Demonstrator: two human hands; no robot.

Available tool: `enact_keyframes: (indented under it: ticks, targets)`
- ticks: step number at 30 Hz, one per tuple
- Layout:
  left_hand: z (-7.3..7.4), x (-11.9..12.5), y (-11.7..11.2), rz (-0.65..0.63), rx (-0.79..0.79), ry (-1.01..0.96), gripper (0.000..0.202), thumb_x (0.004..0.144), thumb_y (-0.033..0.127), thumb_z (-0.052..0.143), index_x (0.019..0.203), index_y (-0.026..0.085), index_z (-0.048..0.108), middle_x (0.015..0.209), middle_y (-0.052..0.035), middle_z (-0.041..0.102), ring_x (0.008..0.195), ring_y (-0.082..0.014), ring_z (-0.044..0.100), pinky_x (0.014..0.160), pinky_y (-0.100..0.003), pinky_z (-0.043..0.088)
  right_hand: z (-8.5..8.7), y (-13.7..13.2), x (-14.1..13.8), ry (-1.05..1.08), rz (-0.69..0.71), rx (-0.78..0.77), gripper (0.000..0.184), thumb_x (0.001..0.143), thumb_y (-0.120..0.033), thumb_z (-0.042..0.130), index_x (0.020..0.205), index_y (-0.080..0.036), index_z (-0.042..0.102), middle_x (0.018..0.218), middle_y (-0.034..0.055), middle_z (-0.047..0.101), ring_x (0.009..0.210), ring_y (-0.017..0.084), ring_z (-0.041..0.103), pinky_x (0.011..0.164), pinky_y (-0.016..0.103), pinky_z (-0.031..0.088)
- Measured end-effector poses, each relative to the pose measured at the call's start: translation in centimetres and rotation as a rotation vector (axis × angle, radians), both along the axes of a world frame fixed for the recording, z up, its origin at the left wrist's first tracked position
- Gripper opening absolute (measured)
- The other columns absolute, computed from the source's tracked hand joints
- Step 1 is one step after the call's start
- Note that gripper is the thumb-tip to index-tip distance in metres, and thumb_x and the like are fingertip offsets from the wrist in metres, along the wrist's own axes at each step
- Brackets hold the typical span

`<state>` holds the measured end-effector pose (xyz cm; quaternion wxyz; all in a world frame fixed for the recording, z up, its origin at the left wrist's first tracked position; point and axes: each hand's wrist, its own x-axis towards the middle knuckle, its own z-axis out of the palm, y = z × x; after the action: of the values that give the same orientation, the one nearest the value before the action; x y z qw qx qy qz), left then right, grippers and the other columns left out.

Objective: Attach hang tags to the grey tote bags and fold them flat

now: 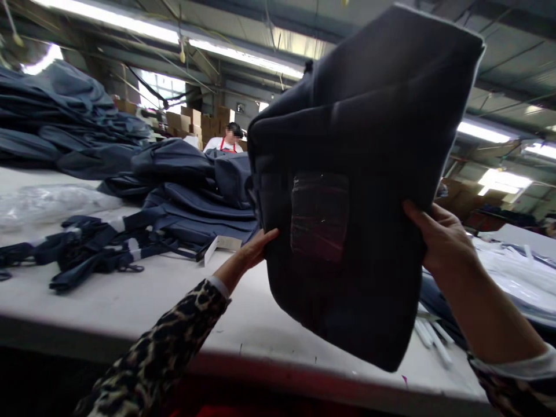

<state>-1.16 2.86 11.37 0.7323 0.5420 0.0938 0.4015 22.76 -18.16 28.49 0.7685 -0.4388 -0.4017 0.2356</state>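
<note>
A large dark navy fabric bag [373, 278] is held up in front of me, tilted above the table. On the side facing me sits a clear plastic window pocket [320, 217]. My left hand [256, 249] grips the bag's left edge, thumb on the near face and the other fingers mostly hidden. My right hand [445, 237] is closed on the right edge, its thumb pressed on the near face. Behind the bag, similar navy bags [200, 202] lie heaped, with a white paper tag [219, 246] close to my left hand.
Navy straps with metal clips [99, 246] lie on the white table [174, 307] at left, near clear plastic wrap [52, 202]. A tall pile of navy bags [65, 121] stands behind. White tubes [434, 339] and plastic sheets [512, 272] are at right. A person [223, 142] is further back.
</note>
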Motion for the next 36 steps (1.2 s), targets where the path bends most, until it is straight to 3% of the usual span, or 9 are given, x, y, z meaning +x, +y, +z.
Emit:
enact_keyframes:
  ticks: [3,8,14,17,20,24,31,34,36]
  targets:
    - [1.3,0.6,2.1,-0.029,0.043,0.135,0.071,0.072,0.073,0.067,0.111,0.013,0.068,0.108,-0.0144,0.074,0.096,-0.0281,0.072,0.089,-0.040,0.059,-2.0,0.0,0.2,0.052,-0.123,-0.019,0.027,0.068,-0.027,0.085,0.093,-0.024,0.074,0.086,-0.0011,0.077,0.068,0.018,0.072,0.068,0.034,0.064]
    - [3.3,2.7,4.9,-0.008,0.184,0.386,0.064,0.070,0.063,0.076,0.109,0.013,0.067,0.101,-0.0145,0.075,0.083,-0.0268,0.073,0.078,-0.040,0.060,-6.3,-0.6,1.0,0.240,-0.286,-0.094,0.035,0.071,-0.031,0.082,0.103,-0.021,0.072,0.092,0.0016,0.077,0.078,0.019,0.074,0.070,0.032,0.064]
    - [6.5,7.3,9.2,0.002,0.551,0.807,0.049,0.060,0.047,0.088,0.092,0.014,0.071,0.091,-0.0096,0.076,0.083,-0.0285,0.071,0.078,-0.039,0.057,-19.4,-3.5,-4.2,0.616,-0.269,-0.226,0.057,0.077,-0.047,0.076,0.128,-0.028,0.059,0.126,0.0002,0.068,0.118,0.020,0.063,0.095,0.035,0.058]
    - [4.7,11.3,8.6,0.011,0.782,1.040,0.037,0.067,0.037,0.087,0.089,0.012,0.071,0.097,-0.0087,0.073,0.096,-0.0294,0.068,0.090,-0.043,0.054,-27.1,-5.0,-8.2,0.732,-0.099,-0.365,0.067,0.075,-0.059,0.073,0.130,-0.026,0.055,0.130,0.0031,0.066,0.126,0.023,0.057,0.100,0.037,0.054]
    - [0.9,14.7,5.4,0.036,1.000,1.173,0.033,0.089,0.036,0.069,0.114,0.014,0.065,0.125,-0.0105,0.063,0.119,-0.0281,0.058,0.104,-0.053,0.044,-31.6,-5.3,-10.7,0.899,-0.024,-0.506,0.067,0.066,-0.056,0.080,0.122,-0.026,0.057,0.126,0.0052,0.067,0.119,0.028,0.061,0.093,0.042,0.057]
    - [-3.3,15.5,0.0,0.003,1.229,1.173,0.047,0.096,0.036,0.057,0.139,0.020,0.049,0.155,-0.0138,0.039,0.144,-0.0324,0.031,0.116,-0.063,0.021,-32.5,-4.0,-12.2,0.980,-0.010,-0.486,0.057,0.062,-0.051,0.084,0.105,-0.028,0.055,0.122,0.0047,0.067,0.114,0.028,0.063,0.088,0.042,0.058]
    - [-9.5,10.9,-4.8,-0.070,1.439,1.072,0.069,0.094,0.065,0.042,0.155,0.037,0.022,0.165,-0.0038,0.016,0.151,-0.0357,0.009,0.114,-0.072,0.004,-32.3,-3.4,-14.3,0.970,0.016,-0.532,0.069,0.046,-0.061,0.088,0.095,-0.029,0.050,0.119,0.0029,0.066,0.112,0.023,0.063,0.090,0.037,0.056]
    - [-12.1,10.4,-4.9,-0.018,1.444,1.090,0.072,0.095,0.065,0.039,0.156,0.037,0.014,0.165,-0.0034,0.013,0.151,-0.0369,0.008,0.113,-0.074,0.005,-30.7,-5.8,-12.9,0.729,0.278,-0.742,0.066,0.053,-0.071,0.080,0.089,-0.024,0.051,0.103,0.0046,0.071,0.096,0.024,0.070,0.080,0.037,0.056]
    - [-13.0,10.5,-4.9,-0.013,1.445,1.085,0.072,0.095,0.065,0.039,0.156,0.037,0.014,0.165,-0.0028,0.012,0.151,-0.0368,0.008,0.113,-0.074,0.004,-27.6,-7.2,-10.6,0.340,0.582,-0.893,0.061,0.070,-0.075,0.067,0.094,-0.020,0.060,0.091,0.0070,0.073,0.082,0.024,0.072,0.072,0.037,0.055]
